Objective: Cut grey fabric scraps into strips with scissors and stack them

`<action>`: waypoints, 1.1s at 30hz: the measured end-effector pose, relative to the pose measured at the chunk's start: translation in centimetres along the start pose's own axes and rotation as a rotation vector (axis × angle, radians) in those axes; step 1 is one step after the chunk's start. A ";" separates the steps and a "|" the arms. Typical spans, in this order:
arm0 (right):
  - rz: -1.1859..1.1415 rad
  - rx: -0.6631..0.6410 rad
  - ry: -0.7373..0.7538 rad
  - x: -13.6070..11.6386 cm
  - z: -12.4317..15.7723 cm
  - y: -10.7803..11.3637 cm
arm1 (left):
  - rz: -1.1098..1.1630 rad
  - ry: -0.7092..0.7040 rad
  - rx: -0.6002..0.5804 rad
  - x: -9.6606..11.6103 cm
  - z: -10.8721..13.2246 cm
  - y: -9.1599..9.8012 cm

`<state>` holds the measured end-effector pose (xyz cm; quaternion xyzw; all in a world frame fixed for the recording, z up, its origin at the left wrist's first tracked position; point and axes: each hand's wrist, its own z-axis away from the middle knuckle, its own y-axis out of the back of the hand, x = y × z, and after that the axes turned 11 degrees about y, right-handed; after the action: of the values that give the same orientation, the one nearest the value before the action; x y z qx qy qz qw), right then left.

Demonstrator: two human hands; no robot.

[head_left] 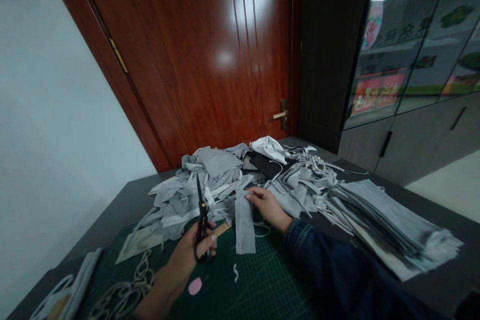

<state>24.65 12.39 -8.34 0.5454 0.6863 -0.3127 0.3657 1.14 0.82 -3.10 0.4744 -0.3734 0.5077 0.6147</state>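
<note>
My left hand grips a pair of black scissors by the handles, with the blades pointing up and away. Between the thumb and fingers of my right hand is the top edge of a narrow grey fabric strip, which hangs down over the green cutting mat. A thin cord loops out beside the strip. Just behind both hands lies a heap of grey fabric pieces. A wooden ruler shows partly behind my left hand.
Folded grey cloths are stacked at the right. Loose cord lies at the front left, near a pink chalk piece and a short white scrap. A white cloth bag tops the heap. Beyond the table stands a wooden door.
</note>
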 end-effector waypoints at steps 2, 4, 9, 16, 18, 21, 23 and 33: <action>-0.043 -0.008 -0.011 -0.3 -0.1 -0.6 | -0.008 -0.068 0.059 0.6 -1.1 -0.7; -0.078 -0.015 -0.022 -0.5 -0.2 -1.2 | 0.022 -0.127 0.086 1.2 -2.2 -1.7; -0.141 -0.008 -0.046 -1.0 -0.1 -2.1 | 0.085 -0.190 0.125 1.9 -4.1 -4.0; -0.308 -0.077 -0.077 -1.6 2.2 -1.8 | 0.168 -0.125 0.182 1.7 -5.5 -4.7; -0.327 -0.215 -0.056 -1.8 3.1 -1.9 | 0.168 -0.135 0.215 1.7 -5.7 -4.4; -0.218 -0.353 -0.066 -1.4 4.0 -2.5 | 0.165 -0.148 0.245 1.6 -6.0 -4.1; -0.204 -0.361 -0.135 -0.9 4.4 -2.8 | 0.163 -0.147 0.244 1.5 -6.0 -3.9; -0.302 -0.041 -0.215 -1.2 2.6 -0.3 | 0.015 0.146 -0.129 1.9 0.4 -1.5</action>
<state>24.94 9.52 -8.73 0.3920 0.7237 -0.4064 0.3968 2.98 0.87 -1.49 0.3925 -0.3630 0.5205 0.6657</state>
